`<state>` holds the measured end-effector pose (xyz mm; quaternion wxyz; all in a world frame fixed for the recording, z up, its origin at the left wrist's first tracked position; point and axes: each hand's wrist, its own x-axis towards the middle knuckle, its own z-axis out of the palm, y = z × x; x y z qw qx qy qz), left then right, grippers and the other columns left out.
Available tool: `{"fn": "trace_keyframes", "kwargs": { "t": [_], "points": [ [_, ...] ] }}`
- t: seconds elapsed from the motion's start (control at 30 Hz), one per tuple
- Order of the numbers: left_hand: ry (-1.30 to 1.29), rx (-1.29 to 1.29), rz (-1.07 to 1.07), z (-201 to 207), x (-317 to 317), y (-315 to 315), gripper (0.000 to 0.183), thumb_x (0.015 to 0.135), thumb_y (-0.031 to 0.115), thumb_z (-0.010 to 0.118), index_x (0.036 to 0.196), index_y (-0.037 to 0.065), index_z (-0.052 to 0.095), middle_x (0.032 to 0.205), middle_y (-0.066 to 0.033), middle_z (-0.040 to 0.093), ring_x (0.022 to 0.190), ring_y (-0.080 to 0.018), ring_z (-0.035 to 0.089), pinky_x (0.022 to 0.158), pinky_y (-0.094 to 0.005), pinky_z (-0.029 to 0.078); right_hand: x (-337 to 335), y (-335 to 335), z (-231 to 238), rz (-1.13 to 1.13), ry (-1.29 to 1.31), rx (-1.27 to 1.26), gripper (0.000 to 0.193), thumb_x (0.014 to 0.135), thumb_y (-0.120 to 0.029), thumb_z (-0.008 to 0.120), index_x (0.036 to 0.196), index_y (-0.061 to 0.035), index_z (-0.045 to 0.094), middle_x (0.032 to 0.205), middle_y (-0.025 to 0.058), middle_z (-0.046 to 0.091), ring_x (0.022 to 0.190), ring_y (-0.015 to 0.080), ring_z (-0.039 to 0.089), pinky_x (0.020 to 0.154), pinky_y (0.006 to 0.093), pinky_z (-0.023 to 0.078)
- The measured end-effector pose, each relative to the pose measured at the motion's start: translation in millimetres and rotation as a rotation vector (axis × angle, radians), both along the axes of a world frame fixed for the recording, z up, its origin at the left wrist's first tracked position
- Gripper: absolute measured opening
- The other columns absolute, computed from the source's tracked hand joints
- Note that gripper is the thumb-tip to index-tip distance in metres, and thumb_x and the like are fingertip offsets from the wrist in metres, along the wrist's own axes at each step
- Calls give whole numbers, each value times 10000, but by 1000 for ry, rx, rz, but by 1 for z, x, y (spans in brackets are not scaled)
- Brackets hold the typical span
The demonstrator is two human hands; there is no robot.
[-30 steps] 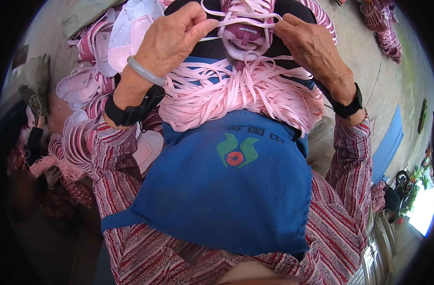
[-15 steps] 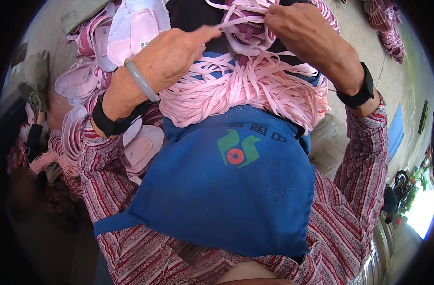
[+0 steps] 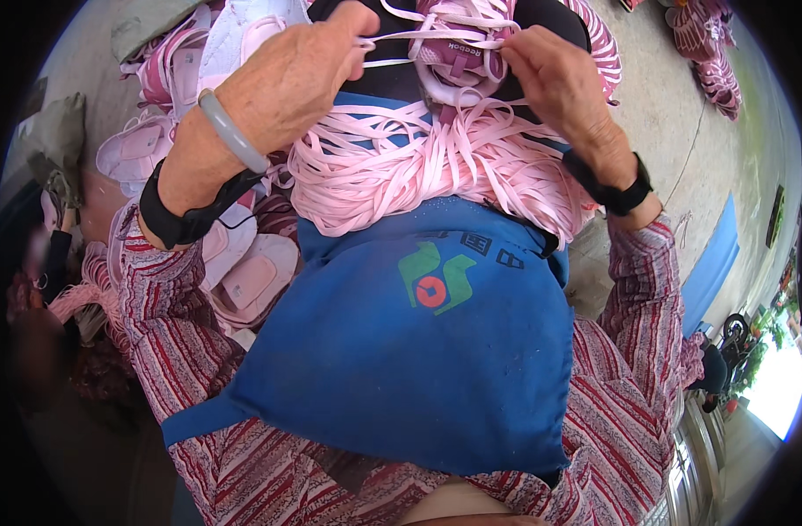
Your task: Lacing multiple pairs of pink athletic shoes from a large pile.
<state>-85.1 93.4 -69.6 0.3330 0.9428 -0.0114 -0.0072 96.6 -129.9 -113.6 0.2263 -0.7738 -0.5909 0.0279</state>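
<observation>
- While the left hand [image 3: 317,70] curls nearly closed on a pale pink lace [image 3: 396,36], the right pinches lace between thumb and fingers.
- Right hand [image 3: 554,74] just beside the shoe's right edge.
- Pink shoe [image 3: 460,63]: far centre, between both hands.
- Lace bundle [image 3: 436,167] on its near side, over blue apron [image 3: 409,368].
- Spare shoes [image 3: 256,272] stacked left.

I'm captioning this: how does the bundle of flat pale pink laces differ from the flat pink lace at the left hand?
The bundle of flat pale pink laces shows many curving strands; the flat pink lace runs nearly straight from the mauve sneaker to the left hand. The bundle lies heaped; the lace is in that hand's grip. Both are flat and pale pink.
</observation>
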Motion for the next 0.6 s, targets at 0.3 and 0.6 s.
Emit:
{"fn": "trace_keyframes", "kwargs": {
  "t": [0.3, 0.6],
  "points": [
    [-100, 213, 91, 4, -1, 6, 208, 884, 142, 574, 1044, 53, 475, 818, -152, 654, 778, -341, 633, 646, -389, 480, -24, 2, 6, -81, -287, 144, 293, 778, -245, 691, 995, -83, 579, 938, 79, 559, 885, 258, 534, 754, 363, 396],
    [98, 50, 266, 7, -6, -7, 386, 784, 101, 582, 1145, 33, 465, 1074, -187, 551, 1017, -349, 541, 874, -473, 405, -47, 6, 11, -239, -385, -44, 237, 800, -264, 657, 894, -73, 553, 852, 83, 506, 834, 265, 526, 720, 371, 398]
  ]
}}
